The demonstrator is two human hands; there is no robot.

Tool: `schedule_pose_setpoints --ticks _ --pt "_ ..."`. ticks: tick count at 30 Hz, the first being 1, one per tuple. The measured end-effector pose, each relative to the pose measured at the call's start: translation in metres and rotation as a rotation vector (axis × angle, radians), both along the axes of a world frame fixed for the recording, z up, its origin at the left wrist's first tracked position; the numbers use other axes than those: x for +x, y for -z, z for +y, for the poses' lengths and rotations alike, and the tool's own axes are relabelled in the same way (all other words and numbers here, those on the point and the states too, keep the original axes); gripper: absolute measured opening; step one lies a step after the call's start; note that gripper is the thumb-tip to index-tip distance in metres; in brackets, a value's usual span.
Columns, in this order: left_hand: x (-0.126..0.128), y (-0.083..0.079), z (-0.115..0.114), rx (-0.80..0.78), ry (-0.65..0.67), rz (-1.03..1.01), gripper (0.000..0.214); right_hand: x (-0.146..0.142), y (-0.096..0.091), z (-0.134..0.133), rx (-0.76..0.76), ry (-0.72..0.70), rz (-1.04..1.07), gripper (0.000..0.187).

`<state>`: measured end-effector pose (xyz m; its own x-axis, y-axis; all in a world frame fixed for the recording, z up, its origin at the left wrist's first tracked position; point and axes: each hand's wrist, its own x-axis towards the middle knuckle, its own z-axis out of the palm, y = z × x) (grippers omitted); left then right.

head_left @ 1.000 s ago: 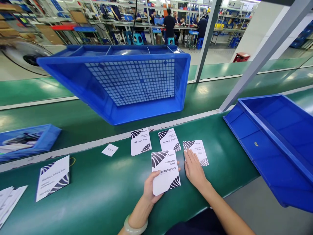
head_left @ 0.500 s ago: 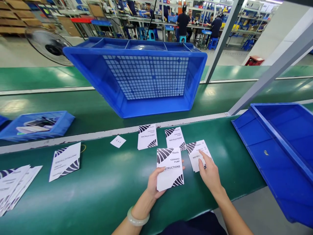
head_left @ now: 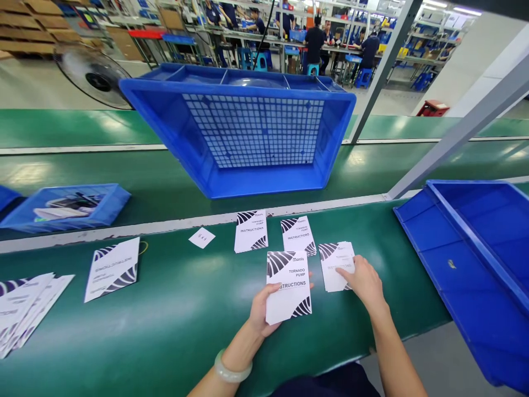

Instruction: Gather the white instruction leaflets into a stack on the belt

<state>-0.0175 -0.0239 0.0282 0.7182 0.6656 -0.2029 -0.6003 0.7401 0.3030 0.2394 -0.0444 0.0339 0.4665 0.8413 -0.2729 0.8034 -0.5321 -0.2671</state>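
My left hand (head_left: 263, 311) is wrapped round a white instruction booklet (head_left: 288, 298) with black striped corners, thumb on its front and fingertips behind its right edge. Whether more booklets lie beneath it is hard to see. At the right, my right hand (head_left: 367, 282) grips the right edge of a small pile of booklets (head_left: 334, 266) on the green table, thumb on top and the other fingers partly hidden. Just beyond my hands lie two more groups of booklets, one at the left (head_left: 251, 231) and one at the right (head_left: 297, 234).
A handwritten paper slip (head_left: 202, 237), a single booklet (head_left: 112, 270) and a fanned booklet stack (head_left: 27, 309) lie to the left. A big blue crate (head_left: 264, 184) leans ahead; another blue crate (head_left: 463, 264) stands right. A small blue bin (head_left: 70, 223) holds assorted items. Several people work far back.
My right hand has shifted from the top of the right-hand pile to its right edge, fingers now closed round it. That pile sits straighter. My left hand keeps its hold.
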Motion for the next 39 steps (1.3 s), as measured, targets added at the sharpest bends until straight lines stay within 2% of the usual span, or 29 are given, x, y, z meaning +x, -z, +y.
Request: schedule_pose_setpoints --ticks 3,6,8,9,12,15,17,18,21,23,25,28,30,32,36,39 --pt "0.000 -0.002 0.001 -0.001 -0.003 0.003 0.076 0.016 -0.002 -0.007 0.027 -0.025 0.124 0.032" --pt "0.000 -0.003 0.001 -0.014 -0.006 -0.005 0.076 0.035 -0.014 -0.020 0.230 0.010 0.467 0.037" --pt "-0.001 -0.003 0.002 -0.017 -0.005 -0.009 0.076 0.045 -0.028 -0.030 0.425 0.162 0.721 0.042" --pt "-0.001 -0.003 0.002 -0.016 -0.003 -0.011 0.076 0.050 -0.035 -0.034 0.503 0.257 0.780 0.046" --pt "0.000 -0.004 0.003 -0.010 0.002 -0.018 0.078 0.056 -0.054 -0.041 0.659 0.485 0.787 0.052" --pt "0.000 -0.005 0.004 -0.015 0.003 -0.014 0.079 0.055 -0.055 -0.042 0.738 0.561 0.843 0.056" --pt "0.000 -0.005 0.004 -0.020 -0.001 -0.009 0.079 0.051 -0.045 -0.041 0.694 0.520 0.853 0.055" --pt "0.000 -0.005 0.003 -0.020 -0.002 -0.011 0.079 0.050 -0.039 -0.040 0.627 0.478 0.795 0.053" --pt "0.000 -0.005 0.003 -0.015 0.002 -0.027 0.078 0.047 -0.021 -0.038 0.346 0.327 0.384 0.044" --pt "-0.001 -0.005 0.002 -0.018 0.001 -0.036 0.076 0.047 -0.017 -0.040 0.255 0.280 0.241 0.044" --pt "-0.001 -0.005 0.002 -0.031 -0.006 -0.039 0.075 0.046 -0.021 -0.041 0.334 0.297 0.386 0.045" --pt "-0.001 -0.007 0.002 -0.058 0.003 -0.043 0.074 0.044 -0.035 -0.040 0.556 0.366 0.727 0.054" --pt "-0.001 -0.007 0.001 -0.071 0.012 -0.048 0.073 0.041 -0.037 -0.035 0.612 0.378 0.804 0.065" --pt "-0.001 -0.006 0.001 -0.068 0.007 -0.065 0.071 0.035 -0.029 -0.028 0.559 0.300 0.640 0.071" --pt "-0.002 -0.002 0.003 -0.062 -0.022 -0.074 0.068 0.012 0.009 -0.023 0.468 -0.034 -0.044 0.079" --pt "-0.002 -0.003 0.005 -0.061 -0.023 -0.051 0.068 -0.013 0.034 -0.029 0.369 -0.257 -0.207 0.076"
